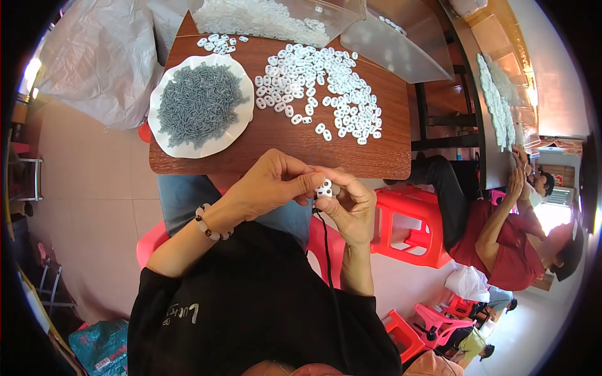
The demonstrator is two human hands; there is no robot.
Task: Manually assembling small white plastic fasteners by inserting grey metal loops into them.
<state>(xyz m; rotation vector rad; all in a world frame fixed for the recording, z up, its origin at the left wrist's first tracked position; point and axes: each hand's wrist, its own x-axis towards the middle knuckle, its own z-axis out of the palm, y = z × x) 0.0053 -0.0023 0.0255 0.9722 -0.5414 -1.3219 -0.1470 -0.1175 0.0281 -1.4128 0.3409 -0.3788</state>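
Just beyond my chest, above my lap, both my hands meet around a few small white oval two-hole plastic pieces (324,188). My right hand (352,210) grips them between thumb and fingers, with their dark holes facing up. My left hand (279,183) is closed in a pinch, its thumb tip against the pieces; whether it holds a tiny part too is hidden by the fingers. Ahead on the brown table (276,147) lies a spread of loose white two-hole pieces (313,78). Left of them sits a white scalloped plate (216,143) heaped with small grey screw-like parts (199,103).
A clear bin (342,22) full of white pieces stands at the table's far edge, beside a small cluster of pieces (216,44). Large plastic bags (103,62) are at the left. Right, a co-worker in a red shirt (501,250) works by a red stool (411,229).
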